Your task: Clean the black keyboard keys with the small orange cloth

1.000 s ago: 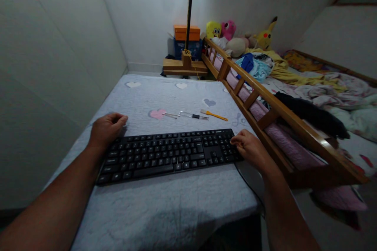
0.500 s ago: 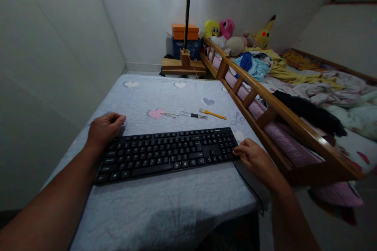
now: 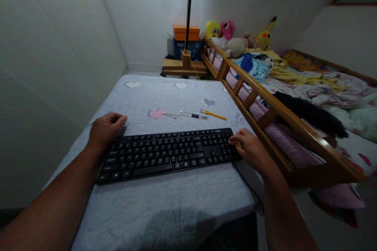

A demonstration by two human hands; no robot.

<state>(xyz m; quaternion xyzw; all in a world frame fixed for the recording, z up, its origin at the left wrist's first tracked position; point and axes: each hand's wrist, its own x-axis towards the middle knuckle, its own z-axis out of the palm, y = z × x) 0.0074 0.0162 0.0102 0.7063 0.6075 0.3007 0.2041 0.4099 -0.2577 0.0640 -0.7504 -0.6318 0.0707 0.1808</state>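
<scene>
A black keyboard [image 3: 159,153] with white-lettered keys lies flat, slightly turned, on the cloth-covered table. Beside its far left corner my left hand [image 3: 106,127] rests closed, fingers curled, with nothing visible in it. My right hand [image 3: 246,147] is over the keyboard's right end at the number keys, thumb and fingertips pinched together; whatever is between them, if anything, is too small to make out. Beyond the keyboard lie thin cotton swabs [image 3: 170,115], a wire tool with a black handle [image 3: 194,116] and a flat brush [image 3: 217,115] with a yellow handle.
A wooden bed rail [image 3: 265,100] runs along the table's right side, with clothes, bedding and plush toys behind it. The keyboard cable [image 3: 249,184] hangs over the near right edge. A black pole on a wooden base [image 3: 185,64] and an orange box [image 3: 186,32] stand behind.
My right hand has shifted left and farther away, from the keyboard's right edge to over the number keys. My left hand and the keyboard stay put.
</scene>
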